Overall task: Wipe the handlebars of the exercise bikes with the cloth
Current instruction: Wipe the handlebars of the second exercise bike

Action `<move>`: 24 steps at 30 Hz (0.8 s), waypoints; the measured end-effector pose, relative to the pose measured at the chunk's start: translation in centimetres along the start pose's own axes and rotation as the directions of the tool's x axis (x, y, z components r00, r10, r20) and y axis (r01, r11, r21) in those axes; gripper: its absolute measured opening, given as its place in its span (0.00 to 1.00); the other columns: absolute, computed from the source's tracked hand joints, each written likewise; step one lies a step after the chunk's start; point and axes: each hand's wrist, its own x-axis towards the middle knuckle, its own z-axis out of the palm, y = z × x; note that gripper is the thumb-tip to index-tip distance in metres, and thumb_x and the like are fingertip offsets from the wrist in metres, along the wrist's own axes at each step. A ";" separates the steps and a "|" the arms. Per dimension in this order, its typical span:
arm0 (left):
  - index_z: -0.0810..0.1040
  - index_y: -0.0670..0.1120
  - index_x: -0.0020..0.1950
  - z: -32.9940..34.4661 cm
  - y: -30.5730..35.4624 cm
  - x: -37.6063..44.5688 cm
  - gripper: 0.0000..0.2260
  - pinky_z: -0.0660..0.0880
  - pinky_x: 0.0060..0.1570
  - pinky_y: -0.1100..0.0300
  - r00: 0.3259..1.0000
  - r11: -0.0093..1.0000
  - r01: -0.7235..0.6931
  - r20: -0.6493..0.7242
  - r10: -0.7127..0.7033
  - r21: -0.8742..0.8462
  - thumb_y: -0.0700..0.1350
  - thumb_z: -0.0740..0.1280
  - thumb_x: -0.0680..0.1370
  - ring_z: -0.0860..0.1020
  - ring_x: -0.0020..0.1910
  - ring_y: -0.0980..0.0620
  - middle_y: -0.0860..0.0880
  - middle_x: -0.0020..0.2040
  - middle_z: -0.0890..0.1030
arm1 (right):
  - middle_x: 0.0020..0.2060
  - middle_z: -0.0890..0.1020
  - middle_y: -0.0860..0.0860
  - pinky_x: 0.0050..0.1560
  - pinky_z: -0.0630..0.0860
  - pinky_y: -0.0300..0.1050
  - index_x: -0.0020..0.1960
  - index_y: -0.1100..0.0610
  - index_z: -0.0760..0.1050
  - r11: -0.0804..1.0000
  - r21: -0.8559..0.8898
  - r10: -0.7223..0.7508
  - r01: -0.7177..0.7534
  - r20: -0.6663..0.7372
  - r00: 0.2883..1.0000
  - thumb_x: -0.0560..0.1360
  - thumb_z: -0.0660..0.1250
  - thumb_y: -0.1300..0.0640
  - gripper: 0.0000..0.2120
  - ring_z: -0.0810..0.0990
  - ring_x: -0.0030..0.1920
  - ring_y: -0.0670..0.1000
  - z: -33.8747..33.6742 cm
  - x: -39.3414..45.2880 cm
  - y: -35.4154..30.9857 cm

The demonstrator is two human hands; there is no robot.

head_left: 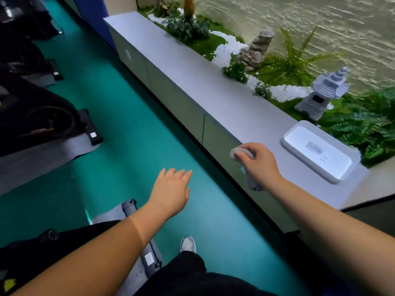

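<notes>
Both hands reach forward, seen from a head camera looking down. The right hand (257,162) has its fingers curled round a small grey cloth (243,154), which is bunched at the fingertips; a loose end of it hangs down below the wrist. This hand is over the front edge of a long grey tabletop (192,67) that runs along the right of the view (whether the cloth touches the surface cannot be told). The left hand (171,193) is open, fingers straight and close together, palm down, holding nothing, above a teal floor (128,124).

On the tabletop, just beyond the right hand, sits a white rectangular tray (318,150). Behind the tabletop lies a small decorative garden with ferns, white pebbles, a rough grey rock (255,50) and a little stone lantern (322,92) shaped like a pagoda.

Along the left edge stand dark exercise bikes (32,116) on grey mats, well apart from the cloth; only their lower frames and bases show, not the handlebars. At the bottom, 1 grey shoe (187,244) and dark trousers are visible.
</notes>
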 end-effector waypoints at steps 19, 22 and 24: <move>0.56 0.51 0.77 -1.3 -15.8 15.8 0.25 0.52 0.73 0.49 0.946 0.941 0.324 0.046 -0.321 -0.097 0.54 0.55 0.81 0.61 0.72 0.48 0.51 0.75 0.63 | 0.47 0.78 0.46 0.44 0.64 0.22 0.44 0.39 0.75 0.960 0.090 -0.281 0.267 0.291 0.914 0.76 0.67 0.50 0.06 0.72 0.46 0.32 13.5 26.4 -10.3; 0.58 0.51 0.76 -1.3 -18.3 17.8 0.25 0.53 0.72 0.50 0.917 0.910 0.399 0.034 -0.398 -0.115 0.54 0.56 0.80 0.63 0.71 0.47 0.50 0.74 0.65 | 0.45 0.77 0.42 0.46 0.66 0.29 0.48 0.47 0.80 0.946 0.105 -0.324 0.307 0.369 0.871 0.76 0.67 0.51 0.03 0.75 0.47 0.39 15.8 30.2 -12.3; 0.59 0.50 0.76 -1.3 -19.8 19.2 0.25 0.53 0.72 0.49 0.892 0.880 0.451 0.042 -0.450 -0.147 0.54 0.56 0.80 0.63 0.71 0.47 0.49 0.74 0.65 | 0.45 0.79 0.43 0.49 0.69 0.35 0.49 0.50 0.81 0.925 0.119 -0.377 0.360 0.404 0.834 0.76 0.67 0.51 0.06 0.76 0.50 0.44 17.3 33.1 -13.6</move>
